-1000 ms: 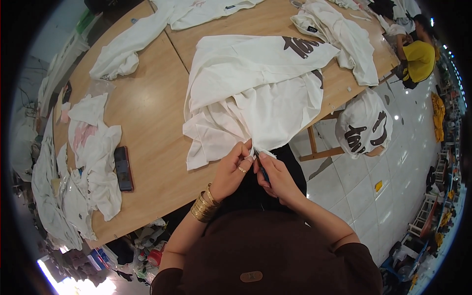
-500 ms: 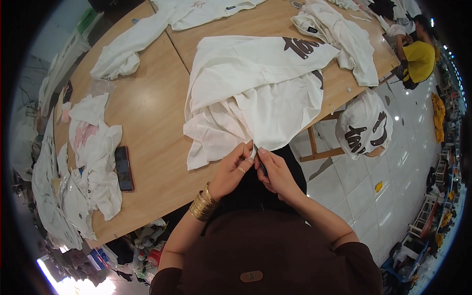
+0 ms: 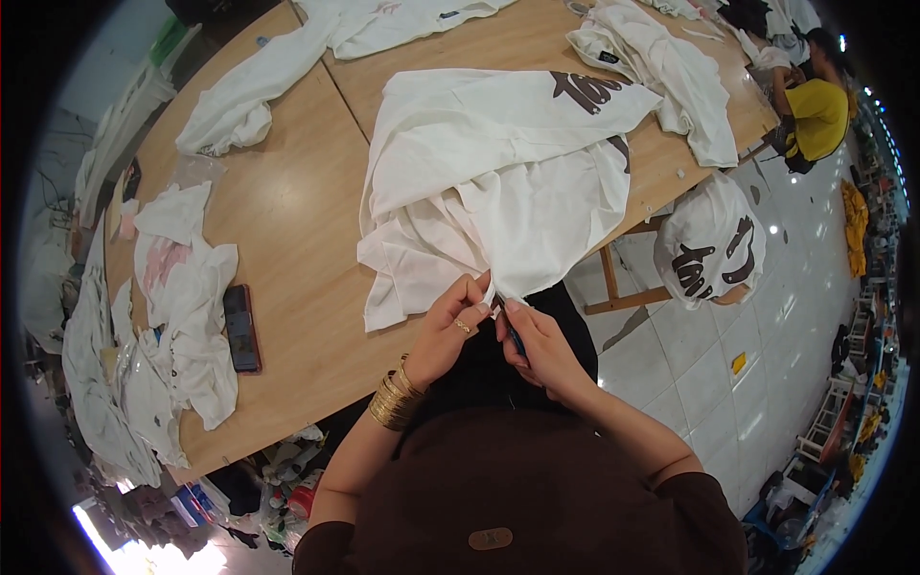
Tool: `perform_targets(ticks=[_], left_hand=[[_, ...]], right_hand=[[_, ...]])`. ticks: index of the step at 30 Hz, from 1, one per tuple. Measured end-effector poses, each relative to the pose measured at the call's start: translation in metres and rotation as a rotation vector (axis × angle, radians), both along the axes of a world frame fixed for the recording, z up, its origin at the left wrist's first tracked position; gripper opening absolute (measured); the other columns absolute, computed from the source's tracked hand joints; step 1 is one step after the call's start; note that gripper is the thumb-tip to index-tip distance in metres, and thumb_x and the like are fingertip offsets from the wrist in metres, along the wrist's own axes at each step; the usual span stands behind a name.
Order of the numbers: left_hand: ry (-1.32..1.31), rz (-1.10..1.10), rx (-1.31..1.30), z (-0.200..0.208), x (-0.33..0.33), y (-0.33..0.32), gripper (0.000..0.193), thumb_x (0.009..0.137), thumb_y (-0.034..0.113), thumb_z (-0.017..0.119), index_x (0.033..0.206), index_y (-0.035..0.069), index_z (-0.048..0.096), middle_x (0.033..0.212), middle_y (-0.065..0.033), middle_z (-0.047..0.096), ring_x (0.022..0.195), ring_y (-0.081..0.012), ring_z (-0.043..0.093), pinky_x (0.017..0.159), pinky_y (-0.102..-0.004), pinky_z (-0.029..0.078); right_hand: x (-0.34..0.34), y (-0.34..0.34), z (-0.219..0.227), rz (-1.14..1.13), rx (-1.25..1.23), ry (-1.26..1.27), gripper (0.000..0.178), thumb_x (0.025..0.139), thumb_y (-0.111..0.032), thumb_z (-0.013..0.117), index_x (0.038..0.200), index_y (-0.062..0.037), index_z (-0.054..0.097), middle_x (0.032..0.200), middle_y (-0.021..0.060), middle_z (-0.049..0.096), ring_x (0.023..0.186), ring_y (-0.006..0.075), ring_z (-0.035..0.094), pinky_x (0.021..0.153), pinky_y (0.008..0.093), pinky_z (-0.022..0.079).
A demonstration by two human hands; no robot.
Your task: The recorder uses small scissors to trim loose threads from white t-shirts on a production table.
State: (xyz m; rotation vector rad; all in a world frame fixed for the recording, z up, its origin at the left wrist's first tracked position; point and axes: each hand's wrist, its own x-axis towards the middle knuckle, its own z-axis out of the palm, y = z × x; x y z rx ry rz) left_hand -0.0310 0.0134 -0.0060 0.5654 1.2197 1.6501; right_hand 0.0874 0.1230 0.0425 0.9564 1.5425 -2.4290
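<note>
White cloth (image 3: 541, 225) is pinched in the left hand (image 3: 448, 333), the right hand (image 3: 544, 347) angled inward, curled round a dark tool (image 3: 516, 339).

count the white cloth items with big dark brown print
2 visible: a white garment on the table, its near edge at the left hand and right hand; and a white bundle right of the table. Folds may hide others.

The place seems to be a garment workshop. On the large wooden table (image 3: 297, 259) there is a white garment with dark brown print (image 3: 508, 125), and a heap of white cloth (image 3: 187, 297) lies at the left. At the far right, a person in a yellow top (image 3: 821, 125) is on the tiled floor (image 3: 685, 369) side, near more white fabric (image 3: 770, 56).
</note>
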Motion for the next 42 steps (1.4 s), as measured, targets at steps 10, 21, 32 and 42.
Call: perform_targets(ticks=[10,21,32,42], left_hand=[[-0.211,0.042,-0.018,0.005,0.002,-0.001,0.010,0.089,0.010,0.046,0.082,0.008,0.039,0.123,-0.0053,0.047,0.076,-0.0036,0.042,0.072,-0.0189,0.039],[-0.453,0.089,0.054,0.007,0.005,0.000,0.008,0.088,0.011,0.045,0.082,0.008,0.041,0.084,-0.0013,0.048,0.081,-0.0085,0.046,0.079,-0.0220,0.039],[-0.466,0.016,0.131,0.006,0.000,0.002,0.010,0.087,0.014,0.044,0.080,0.007,0.039,0.082,-0.0048,0.048,0.077,-0.0146,0.049,0.078,-0.0256,0.040],[-0.498,-0.008,0.142,0.007,-0.002,0.002,0.014,0.085,0.017,0.044,0.079,0.006,0.039,0.081,-0.0080,0.049,0.076,-0.0206,0.052,0.079,-0.0303,0.040]], right_hand=[[-0.001,0.001,0.000,0.020,-0.046,-0.015,0.038,0.098,-0.036,0.030,0.080,-0.0067,0.045,0.047,-0.0031,0.033,0.033,0.0047,0.023,0.030,0.0199,0.019],[-0.004,-0.002,-0.001,0.000,-0.054,-0.001,0.037,0.098,-0.035,0.029,0.079,-0.0065,0.044,0.046,-0.0028,0.032,0.033,0.0046,0.022,0.030,0.0199,0.019],[-0.005,-0.004,-0.004,-0.030,-0.078,0.017,0.037,0.098,-0.035,0.029,0.079,-0.0070,0.044,0.047,-0.0029,0.033,0.033,0.0045,0.022,0.030,0.0196,0.019],[-0.007,-0.005,-0.001,-0.003,-0.049,0.004,0.037,0.098,-0.035,0.029,0.079,-0.0071,0.044,0.047,-0.0027,0.033,0.033,0.0046,0.023,0.030,0.0196,0.018]])
